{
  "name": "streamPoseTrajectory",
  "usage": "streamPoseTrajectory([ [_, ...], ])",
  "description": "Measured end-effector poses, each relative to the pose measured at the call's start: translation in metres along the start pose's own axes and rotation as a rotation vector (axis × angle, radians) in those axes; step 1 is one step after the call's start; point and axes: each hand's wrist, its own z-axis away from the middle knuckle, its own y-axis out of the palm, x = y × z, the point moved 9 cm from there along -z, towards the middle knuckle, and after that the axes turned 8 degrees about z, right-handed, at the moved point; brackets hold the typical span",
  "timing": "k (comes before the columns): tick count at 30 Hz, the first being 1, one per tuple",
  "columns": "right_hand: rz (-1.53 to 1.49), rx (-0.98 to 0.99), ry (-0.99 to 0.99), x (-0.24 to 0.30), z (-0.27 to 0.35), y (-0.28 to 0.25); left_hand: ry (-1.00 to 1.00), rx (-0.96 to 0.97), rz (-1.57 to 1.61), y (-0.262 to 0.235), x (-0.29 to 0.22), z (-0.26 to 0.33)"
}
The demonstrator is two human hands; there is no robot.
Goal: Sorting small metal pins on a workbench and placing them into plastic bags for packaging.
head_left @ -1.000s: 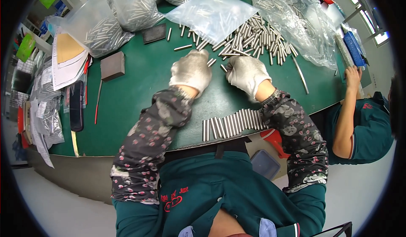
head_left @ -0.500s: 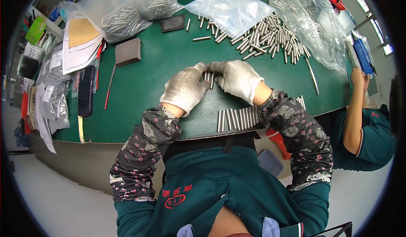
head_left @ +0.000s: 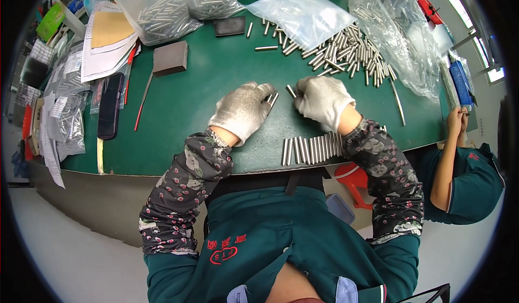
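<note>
A gloved worker at a green counter [head_left: 216, 87] handles short metal rods: the left hand [head_left: 243, 111] has its fingers curled around a few rods [head_left: 272, 98] whose ends poke out toward the right hand [head_left: 323, 98], which is closed loosely over another rod [head_left: 291, 91] just beside them. Both hands sit just beyond a neat row of rods [head_left: 311, 149] lined up at the counter's near edge, and well short of the loose pile of rods [head_left: 346, 51] spilled beside clear plastic bags [head_left: 389, 27]. The step in hand looks like gathering and squaring a small batch; the next move likely calls for laying these parallel against the row without disturbing it.
</note>
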Motion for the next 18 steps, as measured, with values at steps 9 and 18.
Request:
streamPoseTrajectory([
  [9,-0.234,-0.210,-0.111,0.028,-0.005,-0.013,-0.024,-0.035,0.044,-0.012,0.011,0.009],
  [18,-0.201,-0.011,-0.440,0.074,0.010,0.004,-0.036,-0.045,-0.024,-0.018,0.010,0.035],
])
